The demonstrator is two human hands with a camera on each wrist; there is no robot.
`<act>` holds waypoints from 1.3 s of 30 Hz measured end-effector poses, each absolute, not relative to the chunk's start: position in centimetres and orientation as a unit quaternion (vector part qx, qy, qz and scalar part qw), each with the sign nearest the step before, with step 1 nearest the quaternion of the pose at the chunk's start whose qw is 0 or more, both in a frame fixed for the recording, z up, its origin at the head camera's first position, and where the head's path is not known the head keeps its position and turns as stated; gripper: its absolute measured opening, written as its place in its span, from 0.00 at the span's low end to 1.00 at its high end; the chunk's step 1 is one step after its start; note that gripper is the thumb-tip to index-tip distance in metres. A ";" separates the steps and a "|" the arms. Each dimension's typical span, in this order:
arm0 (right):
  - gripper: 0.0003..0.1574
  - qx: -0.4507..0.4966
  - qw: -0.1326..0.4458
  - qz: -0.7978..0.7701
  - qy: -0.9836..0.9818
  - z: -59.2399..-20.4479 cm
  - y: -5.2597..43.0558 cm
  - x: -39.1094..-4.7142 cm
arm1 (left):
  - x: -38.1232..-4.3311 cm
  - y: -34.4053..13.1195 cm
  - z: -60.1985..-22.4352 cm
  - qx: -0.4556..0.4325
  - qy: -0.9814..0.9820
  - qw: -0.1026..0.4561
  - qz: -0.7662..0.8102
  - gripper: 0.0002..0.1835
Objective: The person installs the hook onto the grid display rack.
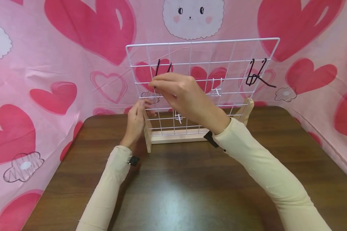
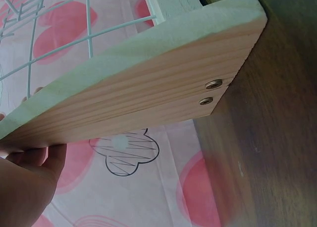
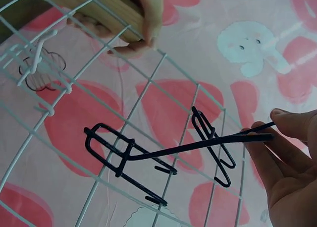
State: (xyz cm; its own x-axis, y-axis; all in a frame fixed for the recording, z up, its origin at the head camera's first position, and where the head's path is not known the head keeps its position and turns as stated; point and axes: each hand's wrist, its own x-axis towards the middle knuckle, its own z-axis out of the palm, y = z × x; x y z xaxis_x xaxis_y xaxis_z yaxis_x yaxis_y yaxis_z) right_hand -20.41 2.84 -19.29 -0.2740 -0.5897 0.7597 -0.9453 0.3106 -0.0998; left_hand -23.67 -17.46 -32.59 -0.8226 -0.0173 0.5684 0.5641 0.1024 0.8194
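Observation:
A white wire grid panel (image 1: 202, 41) stands in a wooden stand (image 1: 179, 138) on the table. My left hand (image 1: 135, 120) grips the top of the stand's left side piece (image 2: 148, 83), fingers wrapped around behind it. In front of the grid's left part, my right hand (image 1: 188, 93) pinches the thin prong of a black hook (image 3: 213, 130) between thumb and fingers; this hook's looped frame overlaps the grid wires in the right wrist view. Another black hook (image 3: 124, 157) hangs on the grid beside it, its prong reaching toward the same hand. In the head view my right hand hides much of this area.
A black hook (image 1: 255, 77) hangs at the grid's upper right, its prong sticking out forward. Two small white hooks hang on the grid, one at mid-height (image 1: 217, 88) and a lower one (image 1: 178, 118). Behind the brown table (image 1: 167, 179) hangs a pink heart-patterned cloth (image 1: 104, 41).

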 end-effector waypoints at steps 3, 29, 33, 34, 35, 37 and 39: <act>0.17 0.511 0.321 0.272 -0.750 -19.2 2.7 -20.6 | -24.7 -17.8 -33.6 -0.191 -0.709 0.231 -0.639 0.22; 0.19 0.494 0.260 0.249 -0.791 -19.6 2.8 -20.6 | -23.2 -17.4 -32.0 -0.205 -0.706 0.236 -0.636 0.21; 0.18 0.488 0.284 0.253 -0.785 -20.4 2.8 -20.7 | -23.3 -17.4 -32.1 -0.208 -0.702 0.231 -0.641 0.20; 0.18 0.488 0.288 0.255 -0.784 -20.5 2.8 -20.7 | -23.3 -17.4 -32.1 -0.209 -0.701 0.230 -0.642 0.20; 0.18 0.488 0.291 0.257 -0.782 -20.7 2.8 -20.7 | -23.3 -17.4 -32.2 -0.207 -0.701 0.231 -0.642 0.21; 0.19 0.489 0.295 0.258 -0.780 -20.9 2.7 -20.6 | -23.3 -17.4 -32.2 -0.204 -0.702 0.232 -0.641 0.20; 0.19 0.489 0.297 0.255 -0.779 -21.0 2.7 -20.6 | -23.3 -17.4 -32.3 -0.203 -0.703 0.233 -0.641 0.20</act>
